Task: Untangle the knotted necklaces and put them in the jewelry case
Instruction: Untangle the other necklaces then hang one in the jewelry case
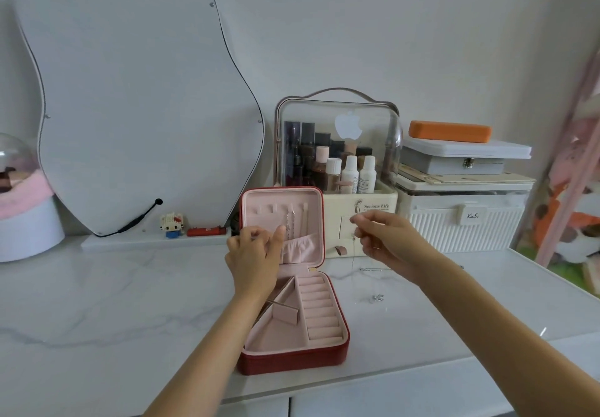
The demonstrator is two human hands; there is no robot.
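Your left hand (255, 256) is raised in front of the open lid of the jewelry case (292, 312), its fingers curled with the thumb and index finger close together near the lid's hooks; whether it pinches a chain you cannot tell from here. One thin necklace (290, 223) already hangs on the hooks inside the lid, above the pink pocket. Your right hand (384, 238) is lifted to the right of the case and pinches a second fine chain (353, 254) between the fingertips; the chain drops down toward the table (113, 303), and its lower part is too thin to follow. On the table, right of the case, lies a small silver pendant (376, 298), and another bit of chain (370, 269) lies just behind your right wrist. The case stands in the middle of the table, its base open toward you, showing ring rolls and dividers. Directly behind it stands a clear cosmetic organizer (337, 143) with bottles, touching or nearly touching the lid. Beside that is a white ribbed box (461, 221) with stacked boxes and an orange case (449, 131) on top. A wavy mirror (130, 91) leans on the wall at the left.
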